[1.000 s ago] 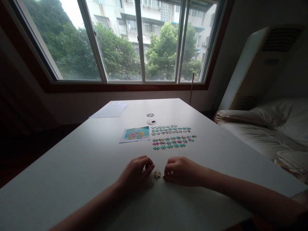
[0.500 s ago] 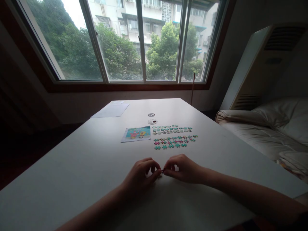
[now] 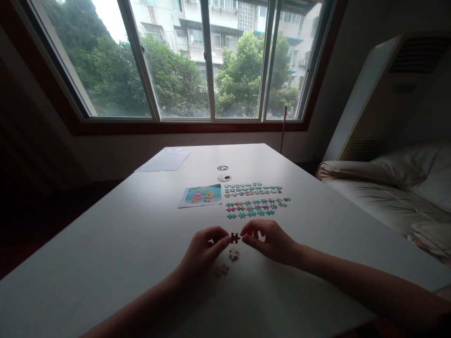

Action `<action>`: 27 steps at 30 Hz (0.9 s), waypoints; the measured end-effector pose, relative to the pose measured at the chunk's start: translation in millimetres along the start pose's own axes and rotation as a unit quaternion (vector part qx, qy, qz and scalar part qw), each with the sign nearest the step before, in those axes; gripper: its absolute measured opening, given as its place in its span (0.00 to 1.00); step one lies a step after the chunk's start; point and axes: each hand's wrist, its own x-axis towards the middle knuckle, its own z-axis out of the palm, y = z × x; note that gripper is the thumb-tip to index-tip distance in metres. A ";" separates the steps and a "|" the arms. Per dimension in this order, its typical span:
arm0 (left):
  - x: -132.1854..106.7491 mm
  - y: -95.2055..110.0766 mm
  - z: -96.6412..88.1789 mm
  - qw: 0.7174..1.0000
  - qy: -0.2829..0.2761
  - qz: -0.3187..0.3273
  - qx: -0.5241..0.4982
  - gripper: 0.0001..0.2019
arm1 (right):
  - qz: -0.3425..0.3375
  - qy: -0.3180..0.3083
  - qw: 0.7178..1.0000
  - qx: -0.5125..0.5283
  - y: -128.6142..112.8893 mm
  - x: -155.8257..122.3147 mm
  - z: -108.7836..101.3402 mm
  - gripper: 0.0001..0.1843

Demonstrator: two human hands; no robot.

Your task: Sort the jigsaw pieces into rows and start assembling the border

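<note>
Thumb and index finger of my left hand (image 3: 207,246) pinch the left side of a dark red jigsaw puzzle piece (image 3: 234,238), raised above the table. Just to its right is my right hand (image 3: 269,239), thumb and index fingertips slightly parted beside the piece's edge, holding nothing visible. Below the held piece lies a pale puzzle piece (image 3: 233,254). More pale pieces (image 3: 221,270) lie nearer to me, partly in shadow. Beyond my hands, several rows of teal, pink and yellowish puzzle pieces (image 3: 251,212) are spread out.
Left of the rows lies a colourful cartoon picture sheet (image 3: 201,195). Two round flat items (image 3: 224,178) are behind it. White paper (image 3: 164,160) lies at the white table's (image 3: 105,225) far left corner. A pale sofa (image 3: 380,188) stands to the right, below a window (image 3: 211,61).
Both hands have moved slightly up and away from me. The dark red piece now shows its face between them, and the right fingertips have parted from it. The pale pieces below are uncovered.
</note>
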 end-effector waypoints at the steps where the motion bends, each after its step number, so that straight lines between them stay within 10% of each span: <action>1: 0.1 0.2 -0.1 1.000 0.000 -0.005 -0.008 0.13 | -0.007 0.008 1.000 -0.005 0.6 -0.3 0.8 0.09; 16: -1.8 -0.6 0.0 1.000 -0.016 0.004 -0.007 0.12 | -0.101 0.049 0.989 -0.098 -1.4 -1.5 3.0 0.08; 27: -10.8 -8.3 -8.6 0.970 -0.035 0.067 0.229 0.07 | -0.079 0.166 0.969 -0.165 34.1 12.5 -36.0 0.07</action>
